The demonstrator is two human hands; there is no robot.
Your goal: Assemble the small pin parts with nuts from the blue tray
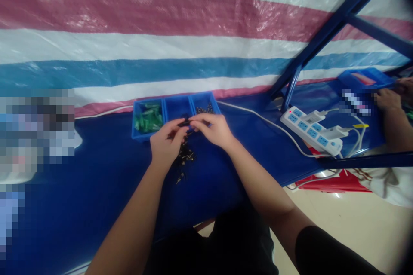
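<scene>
My left hand (167,141) and my right hand (213,129) meet in front of a blue divided bin (138,137). Between their fingertips is a small dark piece (184,123), too small and blurred to name; both hands pinch it. Green pieces (149,118) fill the bin's left compartment. Small metal parts, perhaps screws (206,108), lie in the right compartment, and the middle one is partly hidden by my fingers. Below my hands a loose pile of small dark and brassy screw-like parts (185,154) is spread on the blue tabletop (206,189).
A white power strip (311,132) with plugged-in chargers lies to the right, its cable (258,116) running behind the bin. Blue metal frame bars (309,51) rise beside it. Farther right, another person's hand (389,99) is near a blue tray (346,80). A striped plastic sheet (161,13) hangs behind.
</scene>
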